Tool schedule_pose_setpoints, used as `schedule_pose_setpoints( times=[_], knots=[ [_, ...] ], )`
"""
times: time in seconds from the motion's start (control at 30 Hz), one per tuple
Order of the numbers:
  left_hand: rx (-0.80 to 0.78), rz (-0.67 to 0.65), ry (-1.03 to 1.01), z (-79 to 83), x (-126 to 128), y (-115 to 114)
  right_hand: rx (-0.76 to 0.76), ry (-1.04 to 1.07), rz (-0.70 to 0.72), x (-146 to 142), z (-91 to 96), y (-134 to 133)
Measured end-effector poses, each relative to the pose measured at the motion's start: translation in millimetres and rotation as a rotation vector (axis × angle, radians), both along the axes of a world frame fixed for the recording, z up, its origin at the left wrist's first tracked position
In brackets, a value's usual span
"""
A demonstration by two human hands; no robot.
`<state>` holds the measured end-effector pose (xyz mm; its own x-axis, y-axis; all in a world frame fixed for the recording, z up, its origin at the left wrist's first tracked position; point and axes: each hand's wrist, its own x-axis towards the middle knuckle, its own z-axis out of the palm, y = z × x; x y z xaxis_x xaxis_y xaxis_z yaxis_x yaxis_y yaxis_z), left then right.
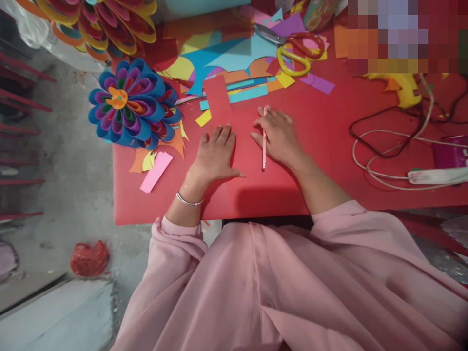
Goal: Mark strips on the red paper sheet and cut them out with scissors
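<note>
My left hand (215, 155) lies flat with its fingers spread on the red surface, a silver bracelet (189, 200) at its wrist. In my right hand (278, 135) is a pink pencil (264, 148), pinched near one end and pointing away from me. What lies under both palms is red on red, so I cannot tell a sheet from the tabletop. Just beyond my left fingertips is a red paper strip (218, 96). Pink paper strips (156, 171) rest to the left of that hand.
Blue-and-purple paper-loop flower (126, 105) stands at the table's left edge, a larger multicoloured one (106, 24) behind it. Scissors (292, 48) lie among coloured scraps (234, 58). To the right are a yellow glue gun (407, 90), looped cables and a white power strip (435, 175).
</note>
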<state>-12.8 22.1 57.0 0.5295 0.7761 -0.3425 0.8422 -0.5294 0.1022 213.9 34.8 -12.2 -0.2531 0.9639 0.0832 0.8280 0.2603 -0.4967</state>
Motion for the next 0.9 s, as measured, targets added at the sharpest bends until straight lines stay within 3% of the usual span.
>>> schedule_pose_setpoints(
  times=[0.9],
  knots=[
    [0.047,-0.009,-0.003,-2.0,-0.2,-3.1,0.065,0.030,-0.003,0.8,-3.3,-0.7]
  ],
)
